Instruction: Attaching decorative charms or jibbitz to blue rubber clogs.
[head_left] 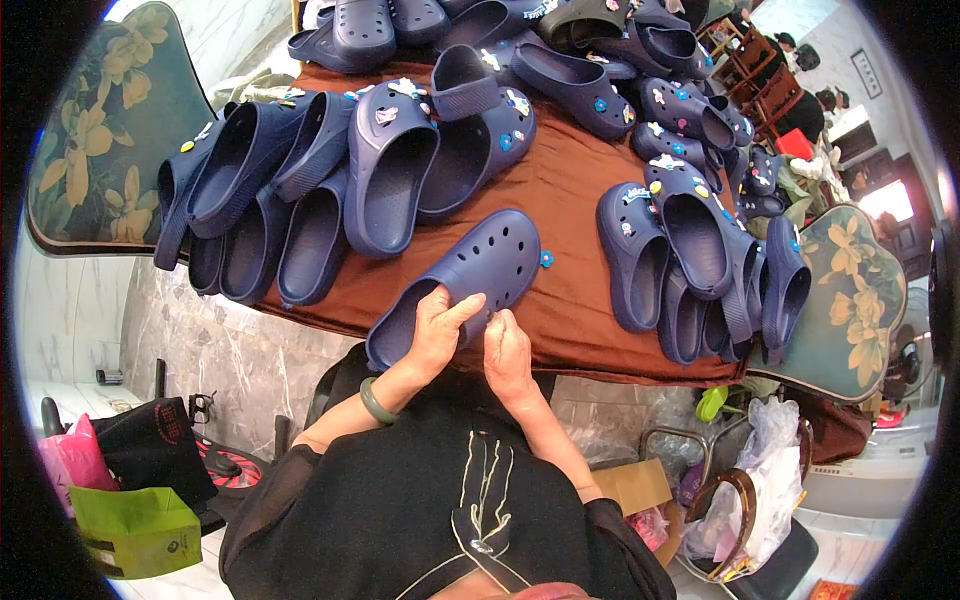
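Clog (455, 285), navy blue with a perforated upper, lies at the near edge of the bench (560, 190), toe pointing away and to the right, heel end overhanging toward the person. The left hand (437, 330) is clamped on the heel side of the clog, thumb on top and fingers wrapped under the rim. The right hand (505, 350) sits just beside it, fingertips pinched together at the clog's near side wall; whether they hold a small piece cannot be told, since the fingers hide it. A green bangle (377, 402) circles the left wrist.

One small blue flower charm (546, 259) lies loose on the brown cloth (575, 300), just beside the clog's toe. Further out, a pile of matching clogs (310, 190) fills the left of the bench, several with charms already fitted; a second pile (690, 250) stands to the right, and more lie along the far edge. Cushioned chair backs with a yellow floral print flank the bench. On the floor, a green paper bag (135, 530) sits at the left and plastic bags at the right.

Hazards, as a judgement: the overhanging clog may slip off the edge if the left-hand hold loosens. The loose charm may roll off the cloth if the clog is pushed forward. A pinched part may drop into the lap unseen.
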